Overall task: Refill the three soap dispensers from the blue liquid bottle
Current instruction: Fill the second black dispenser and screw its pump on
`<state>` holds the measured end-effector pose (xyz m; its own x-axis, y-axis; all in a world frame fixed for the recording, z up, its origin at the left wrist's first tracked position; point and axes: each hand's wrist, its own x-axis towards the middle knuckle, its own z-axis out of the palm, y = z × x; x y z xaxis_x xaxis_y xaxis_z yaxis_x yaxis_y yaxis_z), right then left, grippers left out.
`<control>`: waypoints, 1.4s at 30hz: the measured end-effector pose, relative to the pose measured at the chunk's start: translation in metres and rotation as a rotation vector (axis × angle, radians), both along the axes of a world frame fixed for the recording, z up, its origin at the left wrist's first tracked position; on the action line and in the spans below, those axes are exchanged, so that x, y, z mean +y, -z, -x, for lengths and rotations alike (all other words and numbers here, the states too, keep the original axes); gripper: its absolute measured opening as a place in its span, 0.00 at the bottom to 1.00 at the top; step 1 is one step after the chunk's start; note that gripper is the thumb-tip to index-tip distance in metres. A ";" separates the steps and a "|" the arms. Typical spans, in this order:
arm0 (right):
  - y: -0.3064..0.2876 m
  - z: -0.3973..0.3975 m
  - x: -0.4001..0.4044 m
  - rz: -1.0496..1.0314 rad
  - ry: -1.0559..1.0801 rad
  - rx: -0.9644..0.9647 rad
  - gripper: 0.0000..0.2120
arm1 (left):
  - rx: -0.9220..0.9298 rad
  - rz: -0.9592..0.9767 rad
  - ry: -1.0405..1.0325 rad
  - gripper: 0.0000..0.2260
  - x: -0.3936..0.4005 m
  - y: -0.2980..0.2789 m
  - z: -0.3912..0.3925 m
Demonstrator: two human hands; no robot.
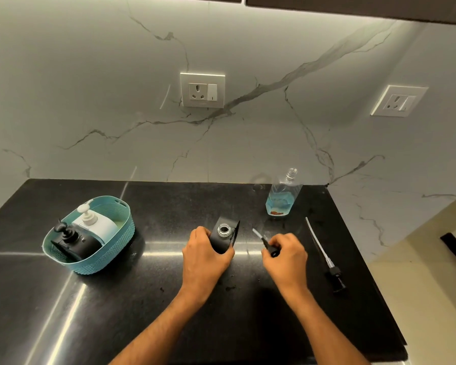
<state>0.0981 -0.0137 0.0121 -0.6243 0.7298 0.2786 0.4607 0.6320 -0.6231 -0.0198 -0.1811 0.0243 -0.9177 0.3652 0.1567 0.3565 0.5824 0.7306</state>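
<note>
The left hand (204, 255) wraps its fingers around the black dispenser (223, 238), steadying it upright on the countertop (90, 312) so the open neck faces up for pouring. The right hand (284, 250) pinches the removed pump head (269, 247) between fingertips, its tube angled clear of the neck. The blue liquid bottle (282, 198) stands uncapped near the back wall, behind and to the right of the dispenser; its own pump (324, 256) lies flat further right, near the counter's right edge. 2 more dispensers, 1 white (95, 222) and 1 black (71, 241), wait in the teal basket (111, 259), well apart to the left. Bare counter lies between basket and hands.
</note>
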 end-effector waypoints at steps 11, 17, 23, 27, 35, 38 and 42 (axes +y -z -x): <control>0.078 0.001 -0.027 0.076 0.016 -0.079 0.15 | -0.044 0.046 -0.018 0.21 0.000 0.011 -0.007; 0.087 0.003 -0.032 0.051 -0.009 -0.162 0.17 | -0.059 0.100 -0.029 0.25 0.000 0.021 -0.007; 0.083 0.006 -0.030 0.077 -0.018 -0.183 0.19 | -0.067 0.118 -0.029 0.27 0.000 0.032 -0.005; 0.083 0.005 -0.030 0.081 -0.031 -0.195 0.21 | -0.074 0.122 -0.037 0.28 0.002 0.035 -0.005; 0.077 0.006 -0.020 0.103 -0.029 -0.128 0.23 | -0.083 0.123 -0.025 0.30 0.002 0.040 -0.007; 0.069 0.009 -0.005 0.101 0.003 -0.004 0.21 | -0.087 0.106 -0.016 0.30 0.002 0.041 -0.009; 0.055 0.019 0.035 0.188 0.062 0.194 0.20 | -0.088 0.044 -0.028 0.30 0.003 0.042 -0.013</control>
